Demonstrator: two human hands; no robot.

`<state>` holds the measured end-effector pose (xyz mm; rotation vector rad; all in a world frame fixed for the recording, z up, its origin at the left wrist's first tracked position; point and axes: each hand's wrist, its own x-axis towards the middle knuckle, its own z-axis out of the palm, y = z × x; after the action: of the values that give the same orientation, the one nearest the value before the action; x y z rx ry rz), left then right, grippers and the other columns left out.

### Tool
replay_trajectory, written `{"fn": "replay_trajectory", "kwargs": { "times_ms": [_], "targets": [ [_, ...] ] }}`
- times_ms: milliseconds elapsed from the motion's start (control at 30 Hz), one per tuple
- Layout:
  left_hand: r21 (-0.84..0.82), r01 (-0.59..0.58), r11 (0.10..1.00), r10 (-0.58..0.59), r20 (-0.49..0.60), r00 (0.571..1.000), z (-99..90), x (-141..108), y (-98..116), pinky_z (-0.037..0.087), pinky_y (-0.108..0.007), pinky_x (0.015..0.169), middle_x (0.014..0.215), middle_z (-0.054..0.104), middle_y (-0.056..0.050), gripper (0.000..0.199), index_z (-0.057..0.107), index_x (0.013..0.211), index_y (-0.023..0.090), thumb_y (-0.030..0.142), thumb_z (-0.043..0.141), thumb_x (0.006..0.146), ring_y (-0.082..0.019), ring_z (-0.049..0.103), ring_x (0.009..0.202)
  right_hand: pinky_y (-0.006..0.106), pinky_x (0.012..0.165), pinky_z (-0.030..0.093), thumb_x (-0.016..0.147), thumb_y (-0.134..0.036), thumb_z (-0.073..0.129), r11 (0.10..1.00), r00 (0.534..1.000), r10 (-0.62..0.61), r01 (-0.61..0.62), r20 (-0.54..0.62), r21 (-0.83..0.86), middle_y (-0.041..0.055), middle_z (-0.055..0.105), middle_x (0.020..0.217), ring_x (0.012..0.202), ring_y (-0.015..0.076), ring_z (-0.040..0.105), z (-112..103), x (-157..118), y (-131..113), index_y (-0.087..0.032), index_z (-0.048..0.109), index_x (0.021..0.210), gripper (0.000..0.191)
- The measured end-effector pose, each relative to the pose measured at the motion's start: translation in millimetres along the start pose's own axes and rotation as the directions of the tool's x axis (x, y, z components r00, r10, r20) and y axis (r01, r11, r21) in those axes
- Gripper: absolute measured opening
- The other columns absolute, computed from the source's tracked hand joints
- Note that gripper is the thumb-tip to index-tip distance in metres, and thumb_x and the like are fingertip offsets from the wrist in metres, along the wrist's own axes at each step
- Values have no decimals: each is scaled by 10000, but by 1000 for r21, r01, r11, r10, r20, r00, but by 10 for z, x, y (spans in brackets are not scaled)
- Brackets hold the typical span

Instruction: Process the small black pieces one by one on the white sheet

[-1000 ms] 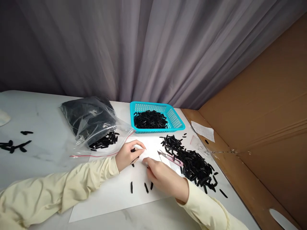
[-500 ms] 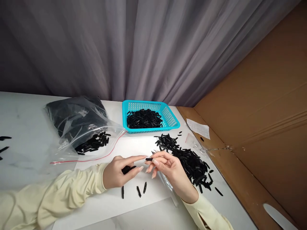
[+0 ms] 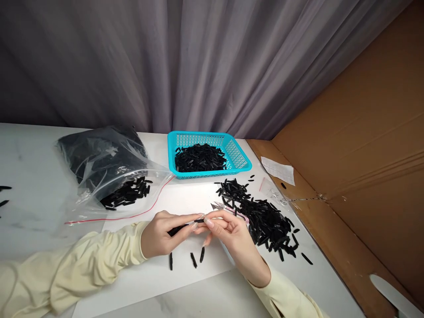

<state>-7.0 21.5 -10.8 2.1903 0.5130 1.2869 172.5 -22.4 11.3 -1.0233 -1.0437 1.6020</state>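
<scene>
My left hand (image 3: pixel 158 236) and my right hand (image 3: pixel 233 236) meet over a white sheet (image 3: pixel 132 269). Between their fingertips is a small, narrow black piece (image 3: pixel 199 220), which both hands pinch. More black pieces (image 3: pixel 176 230) are tucked in my left palm, partly hidden by the fingers. A few loose black strips (image 3: pixel 193 260) lie on the sheet just below the hands. Close behind my right hand, pink-handled snips (image 3: pixel 232 210) with pointed blades rest against a large heap of black pieces (image 3: pixel 268 225).
A turquoise basket (image 3: pixel 212 174) holding black pieces stands at the back. To its left lies a clear zip bag (image 3: pixel 109 165) full of black material, its mouth toward me. Cardboard (image 3: pixel 357 154) walls off the right side, with a paper slip (image 3: pixel 277 170) and a small clear bag (image 3: pixel 273 191) nearby.
My left fingertips have closed onto the black piece that my right hand held, and the hands have come together. The snips have come into clearer sight. The whole view has shifted slightly.
</scene>
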Motion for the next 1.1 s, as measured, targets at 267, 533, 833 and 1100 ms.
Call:
{"fn": "replay_trajectory", "kwargs": {
  "times_ms": [267,533,833,1100],
  "targets": [
    [63,-80,995,75,81,994,46,-51,-35,421,-158,368,645,712,-35,383,546,1233,108,56,482,859,-77,551,374,203,601,484,779,-300,682,973,981,176,-160,-86,169,20,704,744,643,109,641,44,-23,2,-180,630,856,151],
    [79,-22,997,17,58,998,40,-39,-28,447,-135,408,679,714,-40,342,563,1222,119,135,495,887,-61,538,400,189,645,453,716,-243,735,949,977,196,-166,-88,268,20,676,756,680,88,588,0,0,10,-156,702,840,155],
    [-14,72,997,-70,86,994,13,14,-21,385,-163,362,562,662,-24,272,661,1098,99,161,518,875,-67,462,364,287,889,434,639,-258,791,957,967,245,-229,-72,178,34,688,883,832,140,606,5,-21,-57,-190,726,858,239],
    [-43,18,999,-14,94,996,-5,36,4,393,-166,352,513,634,-21,259,672,1072,101,118,509,871,-79,480,341,317,802,503,681,-273,752,995,993,-33,22,-113,-97,36,634,917,856,178,602,-14,-16,-21,-243,739,741,67]
  ]
}}
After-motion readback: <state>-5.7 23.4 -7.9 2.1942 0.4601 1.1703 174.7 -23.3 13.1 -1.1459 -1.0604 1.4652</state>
